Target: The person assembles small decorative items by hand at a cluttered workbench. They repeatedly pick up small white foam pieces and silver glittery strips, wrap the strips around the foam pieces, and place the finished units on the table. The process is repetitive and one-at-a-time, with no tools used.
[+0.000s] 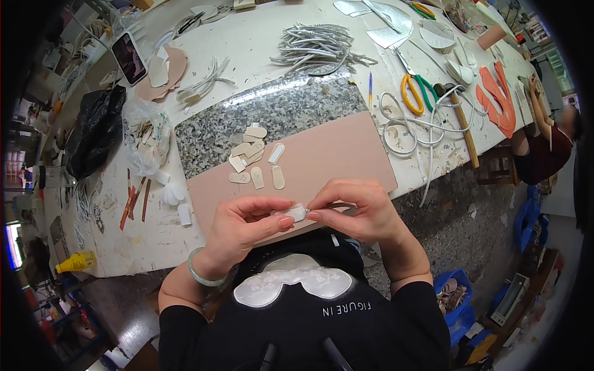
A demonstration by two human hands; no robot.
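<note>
Over the near edge of a pinkish board [334,148], my left hand [247,221] pinches a small white tab [298,213] between thumb and fingertips. My right hand [365,207] meets it there, thumb and forefinger closed on the end of a thin greyish strip [342,205] that runs back under the palm. The two sets of fingertips nearly touch, and the exact join between strip and tab is too small to make out. Beyond my left hand lies a loose heap of small cream tabs [247,151], rounded at one end, with single ones [278,177] beside it.
A speckled stone slab [216,133] lies partly under the board. Silver cords [315,46] are bundled beyond it. To the right are scissors [411,93], a hammer [461,117] and looped white cord [402,133]. Plastic bags [145,136] sit left; another person [554,142] sits far right.
</note>
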